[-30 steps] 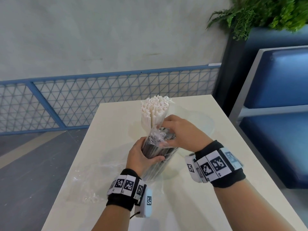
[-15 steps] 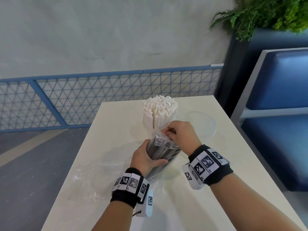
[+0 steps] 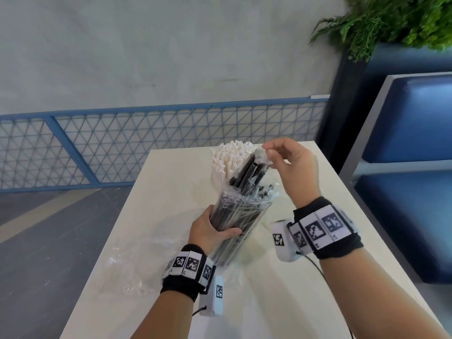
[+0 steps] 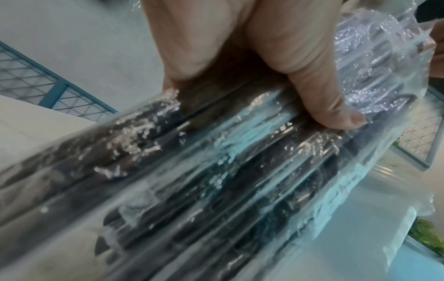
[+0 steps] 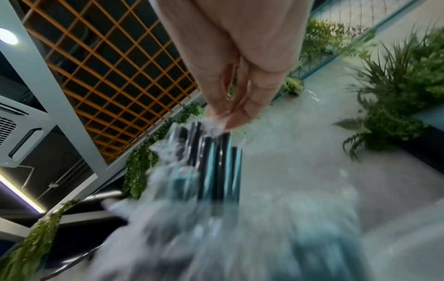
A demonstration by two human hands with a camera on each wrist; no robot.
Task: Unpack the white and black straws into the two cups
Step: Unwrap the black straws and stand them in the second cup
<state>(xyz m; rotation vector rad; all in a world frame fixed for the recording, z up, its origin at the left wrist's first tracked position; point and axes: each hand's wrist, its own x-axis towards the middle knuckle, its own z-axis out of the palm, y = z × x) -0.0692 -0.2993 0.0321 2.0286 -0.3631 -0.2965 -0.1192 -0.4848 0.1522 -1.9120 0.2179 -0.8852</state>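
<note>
My left hand (image 3: 212,231) grips a clear plastic pack of black straws (image 3: 241,216) around its middle, tilted up to the right above the table (image 3: 171,192). In the left wrist view the thumb (image 4: 319,91) presses on the wrapped black straw pack (image 4: 216,171). My right hand (image 3: 270,152) pinches the tops of several black straws (image 3: 252,172), which stick out of the pack's open end; the same pinch shows, blurred, at the black straws (image 5: 216,155). Behind them a bunch of white straws (image 3: 230,157) stands upright in a cup. The second cup is hidden.
An empty crumpled clear wrapper (image 3: 137,263) lies on the table's left side. A blue mesh fence (image 3: 122,148) runs behind the table, a blue bench (image 3: 411,167) stands on the right and a green plant (image 3: 396,18) hangs above it.
My right hand has moved from the pack's open end upward, drawing several black straws partly out. The left hand still holds the pack, now tilted more.
</note>
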